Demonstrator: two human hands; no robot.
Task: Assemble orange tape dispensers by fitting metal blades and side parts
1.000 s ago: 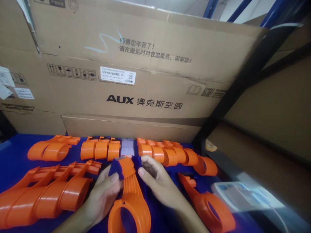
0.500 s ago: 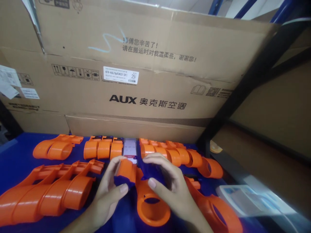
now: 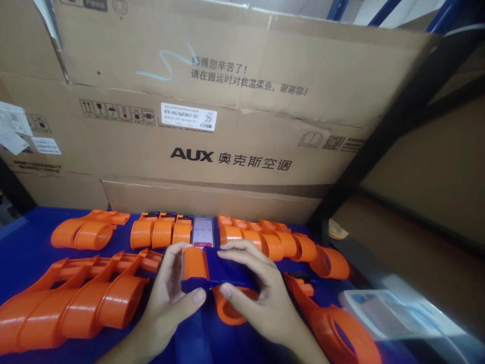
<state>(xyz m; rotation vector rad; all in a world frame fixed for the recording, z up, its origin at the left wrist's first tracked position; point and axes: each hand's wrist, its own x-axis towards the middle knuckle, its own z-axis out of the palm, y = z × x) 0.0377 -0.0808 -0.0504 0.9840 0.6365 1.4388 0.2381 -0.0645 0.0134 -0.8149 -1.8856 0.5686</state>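
Observation:
Between my hands is an orange and dark blue plastic part, held just above the blue table. My left hand grips its orange left end, with the thumb at the lower edge. My right hand is closed around the dark blue section on the right, thumb below and fingers on top. An orange ring shows under the blue section, near my right thumb; whether it is joined to the held part cannot be made out.
Orange looped parts lie at the left front, back left, back middle, back right and right front. A phone lies behind my hands. A large cardboard box stands behind; a dark metal post slants at right.
The dark blue section has turned into view and lies across between my hands. The orange ring beneath it is now largely covered and sits higher. Both hands keep their places.

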